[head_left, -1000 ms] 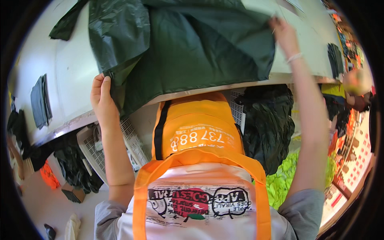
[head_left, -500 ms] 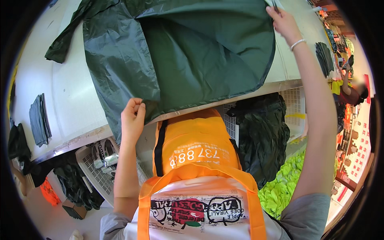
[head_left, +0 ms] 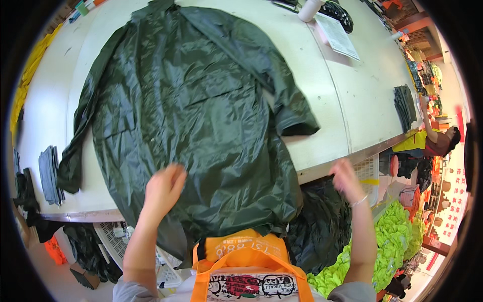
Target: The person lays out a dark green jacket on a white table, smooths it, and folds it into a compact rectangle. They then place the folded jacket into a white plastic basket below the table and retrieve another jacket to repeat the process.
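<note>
A dark green raincoat [head_left: 201,121] lies spread front up on the white table [head_left: 332,116], sleeves out to both sides. Its collar is at the far edge of the view, and its lower hem hangs over the near edge towards my orange apron [head_left: 246,246]. My left hand [head_left: 165,189] is over the lower left part of the coat, its fingers smeared by motion; whether it touches the cloth I cannot tell. To the right of the coat, by the table's near edge, is my right hand [head_left: 347,182], raised and blurred. What it holds, if anything, does not show.
Folded dark garments [head_left: 50,173] lie at the table's left, and another stack [head_left: 405,108] at its right. A paper sheet [head_left: 336,36] and white cone [head_left: 309,9] sit at the back. Below are dark cloth [head_left: 322,226] and lime-green garments [head_left: 387,236]. A co-worker [head_left: 437,141] is at right.
The coat has gone from bunched and partly folded open to spread front up, nearer me. My left hand has left the hem it pinched; my right hand came down from the far right.
</note>
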The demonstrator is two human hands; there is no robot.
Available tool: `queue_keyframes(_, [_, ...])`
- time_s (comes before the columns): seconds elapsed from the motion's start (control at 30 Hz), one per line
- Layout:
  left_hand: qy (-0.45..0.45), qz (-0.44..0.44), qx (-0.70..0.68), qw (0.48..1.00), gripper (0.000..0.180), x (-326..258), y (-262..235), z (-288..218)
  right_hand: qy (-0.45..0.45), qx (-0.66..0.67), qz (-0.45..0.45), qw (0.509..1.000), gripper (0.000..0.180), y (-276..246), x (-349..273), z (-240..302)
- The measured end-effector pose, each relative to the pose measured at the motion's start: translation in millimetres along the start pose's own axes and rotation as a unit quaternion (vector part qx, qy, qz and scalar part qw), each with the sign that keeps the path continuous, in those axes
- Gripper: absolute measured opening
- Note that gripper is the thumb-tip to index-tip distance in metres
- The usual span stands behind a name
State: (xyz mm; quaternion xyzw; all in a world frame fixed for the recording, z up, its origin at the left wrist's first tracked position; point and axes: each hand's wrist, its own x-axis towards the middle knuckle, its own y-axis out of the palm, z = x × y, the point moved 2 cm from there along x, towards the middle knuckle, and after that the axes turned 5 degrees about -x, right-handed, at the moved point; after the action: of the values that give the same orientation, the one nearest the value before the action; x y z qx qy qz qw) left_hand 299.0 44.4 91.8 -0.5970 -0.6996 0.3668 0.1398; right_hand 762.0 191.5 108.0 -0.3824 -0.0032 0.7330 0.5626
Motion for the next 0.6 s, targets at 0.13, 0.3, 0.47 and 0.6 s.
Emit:
queue_keyframes(0.13, [0.083,-0.135,0.140,0.977,0.073,94.7,102.0,-64.9,-0.099,-0.193,-0.154,0.964,0.025,-96.6,166.5,9.8])
queue_keyframes(0.3, [0.047,-0.057,0.197,0.978,0.083,84.8,158.7,-52.3,-0.159,-0.361,-0.286,0.873,0.023,-120.6,346.1,38.3])
queue_keyframes(0.47, [-0.004,0.089,0.110,0.990,0.072,-16.3,133.4,-18.5,-0.118,-0.406,-0.371,0.827,0.034,-99.0,429.8,69.5])
queue_keyframes(0.6, [-0.186,0.019,-0.231,0.955,0.026,0.2,95.6,-4.7,-0.342,-0.123,-0.073,0.929,0.047,8.5,474.4,148.2])
